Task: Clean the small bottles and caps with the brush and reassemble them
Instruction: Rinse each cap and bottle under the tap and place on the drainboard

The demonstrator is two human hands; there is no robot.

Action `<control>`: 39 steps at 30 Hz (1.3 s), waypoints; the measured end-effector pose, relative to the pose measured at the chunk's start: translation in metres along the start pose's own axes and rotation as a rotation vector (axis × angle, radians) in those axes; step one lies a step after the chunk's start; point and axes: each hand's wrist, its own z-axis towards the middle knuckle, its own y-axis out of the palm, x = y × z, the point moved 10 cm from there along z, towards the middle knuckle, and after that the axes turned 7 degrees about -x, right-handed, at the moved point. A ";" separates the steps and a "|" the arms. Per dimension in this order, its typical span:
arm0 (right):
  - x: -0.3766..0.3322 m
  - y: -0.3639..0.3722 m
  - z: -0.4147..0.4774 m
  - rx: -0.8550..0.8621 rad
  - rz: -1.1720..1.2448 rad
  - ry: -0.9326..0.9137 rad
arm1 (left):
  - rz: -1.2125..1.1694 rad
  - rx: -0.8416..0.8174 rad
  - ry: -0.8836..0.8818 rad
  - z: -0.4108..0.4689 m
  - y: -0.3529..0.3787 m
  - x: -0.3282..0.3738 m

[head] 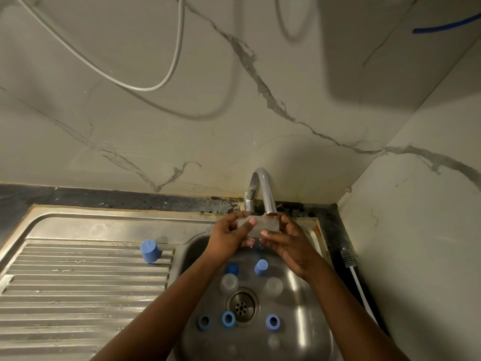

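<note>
left hand (pixel 229 239): my fingers curled round one end of a clear bottle (pixel 256 225), thumb on top.
right hand (pixel 289 247): grips the other end, so my two hands are close together, joined by the bottle.
bottle: held sideways, just under the tap (pixel 263 188) spout and above the sink (pixel 308 311) bowl.
drainboard (pixel 78 282): one blue cap (pixel 150 251), standing alone, well apart from the rest.
sink bowl, far side of the drain (pixel 242 306): second cap (pixel 261 267), third cap (pixel 231 269), and two clear bottles (whether open or stoppered i cannot tell), left one (pixel 229 282), right one (pixel 273 286).
sink bowl, near side of the drain: three blue rings, left ring (pixel 203 321), middle ring (pixel 228 318), right ring (pixel 272 321).
right of the sink: white cable (pixel 359 285) along the wall.
</note>
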 end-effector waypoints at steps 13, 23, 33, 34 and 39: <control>-0.010 -0.029 -0.018 0.386 -0.277 -0.092 | -0.197 -0.063 -0.004 0.011 0.046 -0.001; 0.032 -0.024 -0.028 0.269 0.094 0.082 | -0.177 -0.178 0.034 0.001 0.045 0.005; 0.005 -0.009 -0.039 0.143 -0.155 -0.136 | 0.185 0.134 -0.093 0.011 0.008 0.011; 0.003 -0.012 -0.040 0.160 -0.198 -0.148 | 0.208 0.133 -0.091 0.012 0.009 0.010; -0.001 -0.026 -0.042 0.247 -0.355 -0.165 | -0.043 -0.010 0.004 0.009 0.035 0.014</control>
